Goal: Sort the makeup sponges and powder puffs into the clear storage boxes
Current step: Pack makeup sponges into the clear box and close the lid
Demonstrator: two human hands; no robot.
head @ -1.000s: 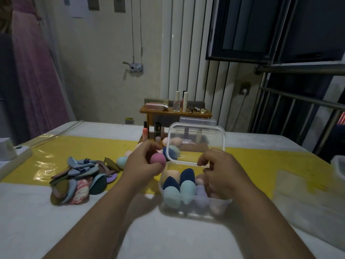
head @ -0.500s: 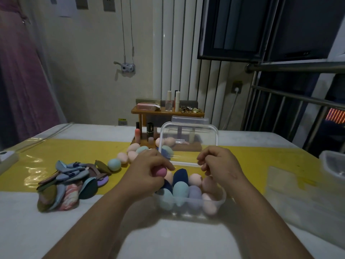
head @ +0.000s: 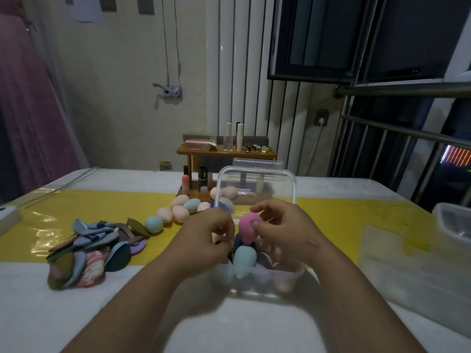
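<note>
A clear storage box (head: 257, 291) stands in front of me with its lid (head: 254, 184) raised behind it. Several egg-shaped sponges stand inside, among them a light blue one (head: 244, 258) and a dark blue one (head: 239, 242). My right hand (head: 285, 230) pinches a pink sponge (head: 248, 226) between thumb and fingers just above the box. My left hand (head: 206, 240) has its fingers curled down at the box's left side beside the dark blue sponge; a hold there is hidden. Loose sponges (head: 178, 211) lie on the yellow mat behind, and a pile of powder puffs (head: 94, 248) lies to the left.
A second clear box (head: 453, 222) sits at the table's right edge, with a clear plastic piece (head: 407, 266) in front of it. A small wooden shelf (head: 224, 150) with cosmetics stands at the back. A white object (head: 7, 217) lies at the far left.
The pink sponge has passed from my left hand to my right hand. My left hand has dropped to the box's left side, and the view has shifted slightly.
</note>
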